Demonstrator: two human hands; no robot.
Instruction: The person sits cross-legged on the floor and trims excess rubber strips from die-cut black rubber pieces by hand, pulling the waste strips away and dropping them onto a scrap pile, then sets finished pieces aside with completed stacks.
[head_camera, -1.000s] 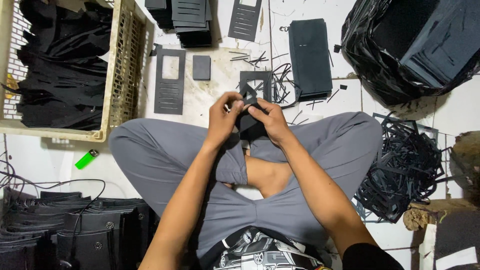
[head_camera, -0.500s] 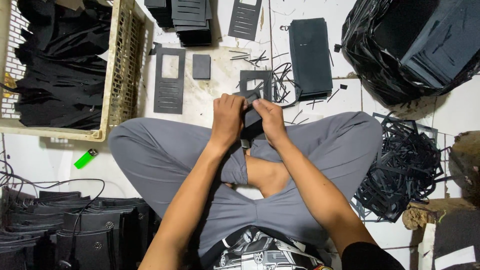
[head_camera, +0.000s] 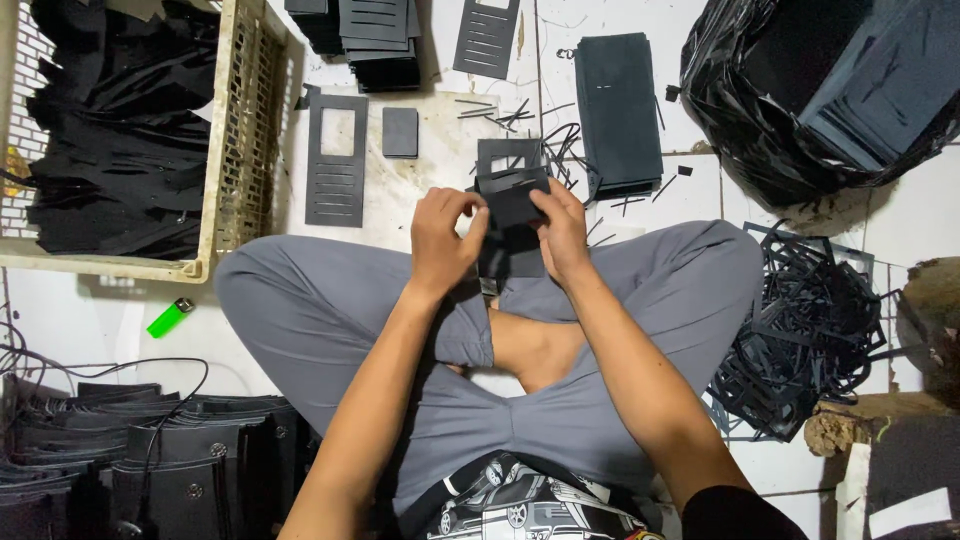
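Mid-assembly: both hands, left hand and right hand, pinch a black panel above the lap; next needs careful edge alignment, I'd guess.

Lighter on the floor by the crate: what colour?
Bright green lighter, clearest in the head view.

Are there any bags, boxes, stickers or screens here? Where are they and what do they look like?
Black plastic bag: top right on the floor, crinkly and shiny, open, with dark flat sheets inside.
Plastic crate: top left, cream-coloured with lattice walls, full of black pieces.
No labels, signs or screens that I can see.
Left hand and right hand hold a black cut piece, not a package.
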